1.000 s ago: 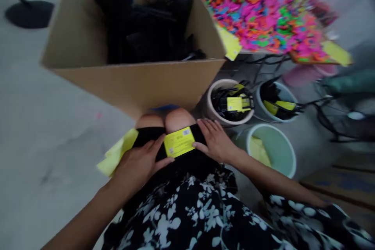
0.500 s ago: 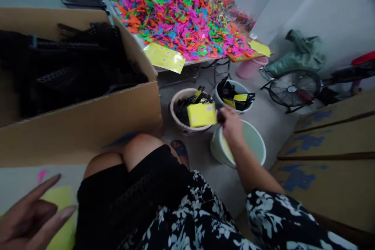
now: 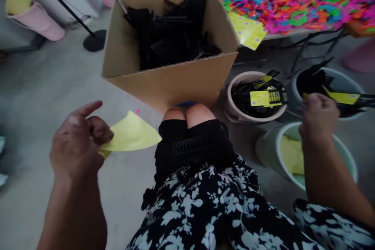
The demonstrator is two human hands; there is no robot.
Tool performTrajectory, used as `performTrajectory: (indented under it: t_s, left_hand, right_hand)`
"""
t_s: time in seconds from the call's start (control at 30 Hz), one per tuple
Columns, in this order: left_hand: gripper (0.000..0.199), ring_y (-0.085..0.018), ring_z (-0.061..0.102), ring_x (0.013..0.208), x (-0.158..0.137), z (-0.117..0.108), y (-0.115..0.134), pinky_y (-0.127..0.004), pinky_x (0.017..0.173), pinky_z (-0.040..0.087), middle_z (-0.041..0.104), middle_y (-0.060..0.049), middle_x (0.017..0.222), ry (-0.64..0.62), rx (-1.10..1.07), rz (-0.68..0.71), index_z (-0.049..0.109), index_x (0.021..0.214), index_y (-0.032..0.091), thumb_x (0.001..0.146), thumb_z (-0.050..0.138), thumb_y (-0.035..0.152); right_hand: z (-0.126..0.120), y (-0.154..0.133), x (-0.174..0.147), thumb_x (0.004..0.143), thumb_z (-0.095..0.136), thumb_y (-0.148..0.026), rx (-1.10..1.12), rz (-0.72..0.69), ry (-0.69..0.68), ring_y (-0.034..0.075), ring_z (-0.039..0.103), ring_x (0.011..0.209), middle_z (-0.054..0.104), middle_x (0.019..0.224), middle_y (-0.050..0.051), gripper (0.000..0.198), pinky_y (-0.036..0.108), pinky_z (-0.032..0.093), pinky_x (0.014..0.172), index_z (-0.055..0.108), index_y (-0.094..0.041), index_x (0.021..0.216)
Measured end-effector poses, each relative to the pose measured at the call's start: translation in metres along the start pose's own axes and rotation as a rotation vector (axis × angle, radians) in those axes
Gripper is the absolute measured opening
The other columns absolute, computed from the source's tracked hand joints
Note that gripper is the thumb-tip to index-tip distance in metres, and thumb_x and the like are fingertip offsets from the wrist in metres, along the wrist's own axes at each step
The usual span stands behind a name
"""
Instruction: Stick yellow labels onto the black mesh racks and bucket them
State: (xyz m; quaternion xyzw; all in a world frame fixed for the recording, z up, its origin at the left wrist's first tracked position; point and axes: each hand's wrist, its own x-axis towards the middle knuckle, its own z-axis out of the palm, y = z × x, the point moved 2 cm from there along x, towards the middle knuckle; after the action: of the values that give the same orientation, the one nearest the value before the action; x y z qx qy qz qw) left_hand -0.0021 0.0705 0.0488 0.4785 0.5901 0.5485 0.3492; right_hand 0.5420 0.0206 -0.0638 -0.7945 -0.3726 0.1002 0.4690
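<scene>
My left hand (image 3: 77, 136) is out over the floor on the left, a limp yellow sheet (image 3: 133, 134) pinched between thumb and curled fingers, index finger stretched. On the right, my right hand (image 3: 319, 121) has its fingers closed above a pale green bucket (image 3: 353, 164) that contains yellow sheets (image 3: 291, 154). Whether those fingers hold anything is hidden. Close to it, a beige bucket (image 3: 230, 105) is filled with black lattice pieces with yellow labels (image 3: 259, 98). Another bucket (image 3: 350, 82) just behind the hand has similar pieces. A black lattice piece (image 3: 187, 146) lies on my lap.
Before my knees stands an open cardboard box (image 3: 172, 80) of black plastic pieces. A heap of bright plastic pieces (image 3: 287, 0) covers the table at upper right, a yellow printed sheet (image 3: 249, 31) at its edge. Pink buckets (image 3: 43, 23) and a black stand base (image 3: 95, 40) are at left.
The view has swung left. My right hand has let go of the yellow-labelled black piece, now on the beige bucket's pile. My left hand has gripped and lifted a yellow sheet.
</scene>
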Motion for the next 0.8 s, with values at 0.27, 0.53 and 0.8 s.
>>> performTrajectory:
  t_s: [0.27, 0.53, 0.8]
  left_hand:
    - [0.055, -0.005, 0.019, 0.033, -0.017, 0.045, 0.015, -0.019, 0.037, 0.031, 0.032, 0.012, 0.047, -0.133, -0.584, -0.601, 0.067, 0.099, 0.015, 0.106, 0.043, 0.063]
    - [0.063, -0.009, 0.056, 0.048, -0.029, 0.036, -0.015, -0.018, 0.047, 0.049, 0.06, 0.001, 0.065, -0.204, -0.853, -0.758, 0.066, 0.113, 0.009, 0.101, 0.048, 0.068]
    - [0.067, -0.024, 0.077, 0.098, -0.068, 0.036, -0.037, -0.03, 0.079, 0.064, 0.078, -0.01, 0.117, -0.48, -0.535, -0.655, 0.061, 0.136, 0.02, 0.076, 0.09, 0.03]
  right_hand:
    - [0.086, -0.175, -0.174, 0.081, 0.086, -0.05, 0.347, -0.679, -0.861, 0.036, 0.027, 0.16, 0.025, 0.174, 0.008, 0.105, 0.062, 0.027, 0.131, 0.026, -0.033, 0.166]
    - [0.122, -0.197, -0.139, 0.093, 0.071, -0.054, 0.619, -0.15, -1.118, 0.017, 0.062, 0.073, 0.069, 0.086, 0.002, 0.034, 0.03, 0.052, 0.063, 0.06, -0.022, 0.092]
    - [0.132, -0.189, -0.148, 0.095, 0.063, -0.053, 0.436, -0.064, -0.672, 0.021, 0.061, 0.078, 0.067, 0.089, 0.004, 0.03, 0.032, 0.05, 0.066, 0.057, -0.023, 0.092]
